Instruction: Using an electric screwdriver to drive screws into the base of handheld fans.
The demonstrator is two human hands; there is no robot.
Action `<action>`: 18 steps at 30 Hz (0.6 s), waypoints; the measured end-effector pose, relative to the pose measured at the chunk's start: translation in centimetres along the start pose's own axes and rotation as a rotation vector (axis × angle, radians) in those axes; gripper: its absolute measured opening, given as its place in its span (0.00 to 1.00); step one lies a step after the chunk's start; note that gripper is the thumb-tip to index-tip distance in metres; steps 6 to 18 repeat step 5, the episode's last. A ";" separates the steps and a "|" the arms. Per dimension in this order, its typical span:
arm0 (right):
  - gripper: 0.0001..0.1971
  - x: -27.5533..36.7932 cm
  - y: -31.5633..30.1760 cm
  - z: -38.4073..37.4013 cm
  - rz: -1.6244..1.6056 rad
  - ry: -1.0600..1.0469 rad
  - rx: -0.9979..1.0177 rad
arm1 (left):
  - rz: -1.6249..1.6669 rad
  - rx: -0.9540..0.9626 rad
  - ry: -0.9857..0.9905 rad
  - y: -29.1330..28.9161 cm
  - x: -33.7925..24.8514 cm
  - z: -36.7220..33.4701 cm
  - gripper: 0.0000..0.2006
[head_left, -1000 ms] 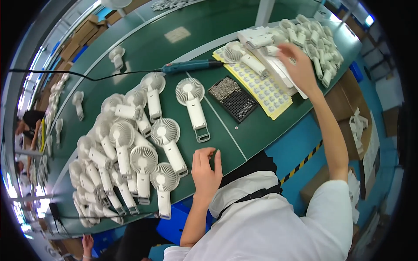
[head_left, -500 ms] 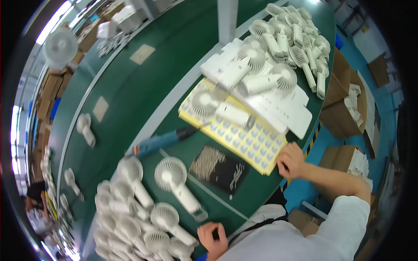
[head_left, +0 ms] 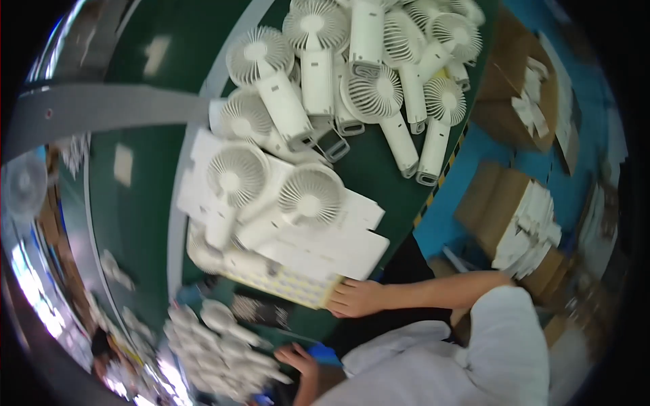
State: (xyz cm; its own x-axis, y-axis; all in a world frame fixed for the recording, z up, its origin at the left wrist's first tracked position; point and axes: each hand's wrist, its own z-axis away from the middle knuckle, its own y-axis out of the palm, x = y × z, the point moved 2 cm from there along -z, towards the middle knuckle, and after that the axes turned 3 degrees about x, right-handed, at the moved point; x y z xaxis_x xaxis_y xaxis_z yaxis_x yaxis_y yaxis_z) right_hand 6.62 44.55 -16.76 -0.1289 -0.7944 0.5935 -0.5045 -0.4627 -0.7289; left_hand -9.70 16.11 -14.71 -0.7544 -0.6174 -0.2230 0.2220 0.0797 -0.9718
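My right hand [head_left: 355, 298] rests at the corner of a yellow sheet [head_left: 315, 296] dotted with round pale stickers. Its fingers are curled over the edge, and what they hold, if anything, is hidden. Lower down, my left hand [head_left: 298, 357] is held open and empty beside a heap of white handheld fans [head_left: 217, 355]. A white handheld fan [head_left: 233, 179] and another fan [head_left: 308, 199] lie on white card sheets [head_left: 332, 250] over the yellow one. Between my hands and the heap sits a black tray [head_left: 276, 313] with small screws.
More handheld fans [head_left: 317, 74] are piled on the green table [head_left: 369, 152] at the far side. A blue power screwdriver [head_left: 193, 292] lies blurred near the fan heap. A grey post [head_left: 115, 105] crosses the left. Cardboard boxes [head_left: 487, 206] stand on the blue floor at right.
The view has swung toward the far fan pile, which now looks larger and nearer. My left hand's fingers have straightened from a loose curl. My right hand stays by the yellow sheet's corner.
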 end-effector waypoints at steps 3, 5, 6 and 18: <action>0.09 -0.7 0.0 0.7 -0.032 -0.023 0.034 | 0.071 0.045 -0.613 0.3 -6.8 1.7 0.09; 0.08 -1.5 -0.3 0.1 0.017 -0.106 -0.014 | 0.028 0.351 -0.809 5.5 -4.5 9.1 0.10; 0.08 -1.5 -0.3 0.1 0.017 -0.106 -0.014 | 0.028 0.351 -0.809 5.5 -4.5 9.1 0.10; 0.08 -1.5 -0.3 0.1 0.017 -0.106 -0.014 | 0.028 0.351 -0.809 5.5 -4.5 9.1 0.10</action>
